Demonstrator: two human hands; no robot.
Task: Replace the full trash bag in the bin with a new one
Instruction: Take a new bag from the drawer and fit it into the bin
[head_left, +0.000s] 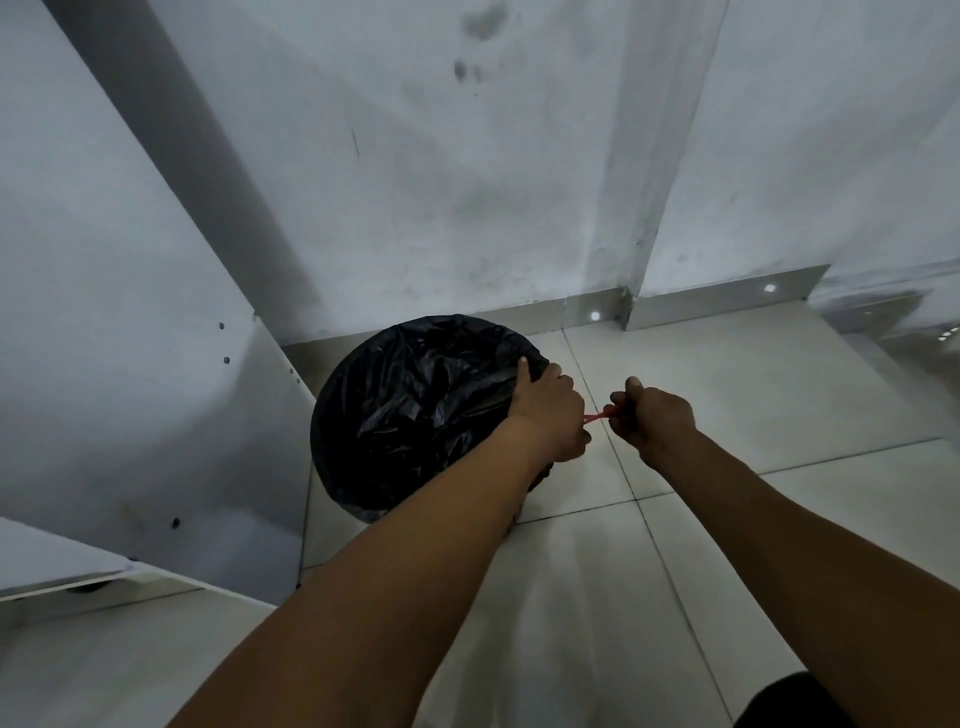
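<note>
— Firstly, location of the bin?

— Round bin (540, 475) stands on the pale tiled floor (727, 415), close to the white wall (467, 182) and its skirting, with a white cabinet panel (130, 364) just beside it on the left. Very little of the bin body shows; a black trash bag (415, 405) lines it and is folded over the whole rim.

— Contents?

— Cannot tell. The interior reads as crumpled black plastic only.

— Left hand?

— Left hand (550, 410) rests on the right edge of the rim, fingers curled over the bag's folded edge, thumb pressed on the plastic inside the rim. It is gripping the bag there.

— Right hand?

— Right hand (654, 415) is to the right of the bin, above the floor, apart from the left hand. It is closed, pinching a thin red drawstring (597, 417) between thumb and fingers. The string runs taut from that pinch across the gap toward the left hand, where it passes out of sight.

— Other observations?

— Dark smudges on the wall above the bin. Grout lines cross under the hands.
</note>
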